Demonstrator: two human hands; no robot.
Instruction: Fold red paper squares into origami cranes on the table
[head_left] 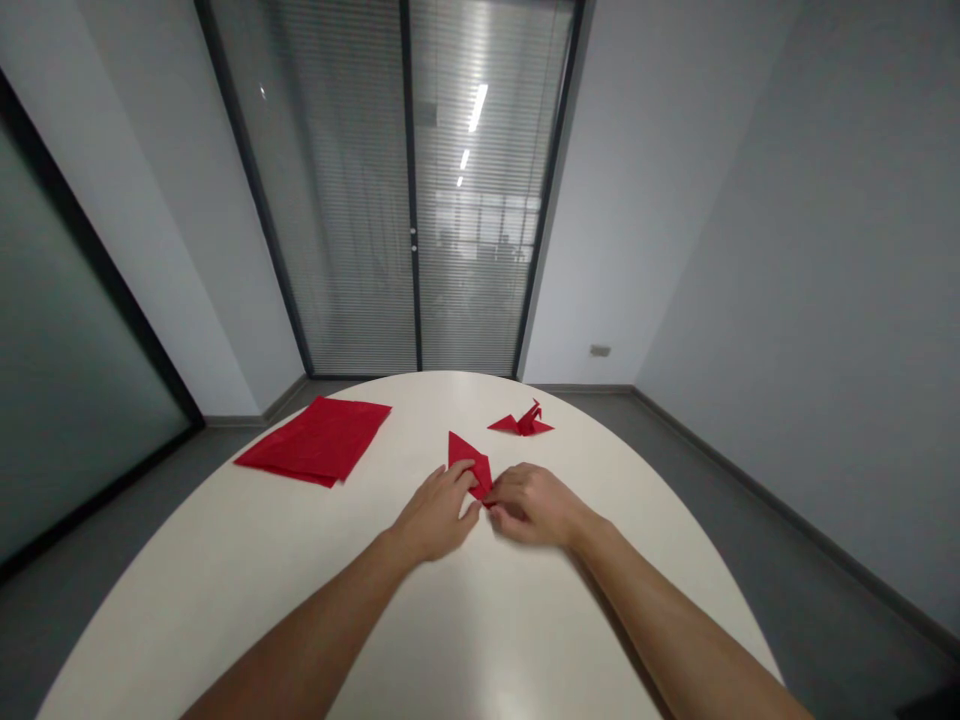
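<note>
A folded piece of red origami paper (469, 458) lies on the table in front of me, with a pointed flap toward the far left. My left hand (441, 508) holds its left side, fingertips pressed on top and thumb near its lower corner. At the right, near corner, my right hand (534, 505) has its fingers closed in a pinch on the paper. The fingers partly hide that corner. Just beyond my right hand stands a finished red paper crane (525, 421) with spread wings.
A stack of red paper sheets (319, 440) lies at the left of the round white table (450, 640). Past the far edge is a glass partition with blinds (360, 220). Grey walls (810, 260) rise at the right, and a wall socket (600, 350) sits low.
</note>
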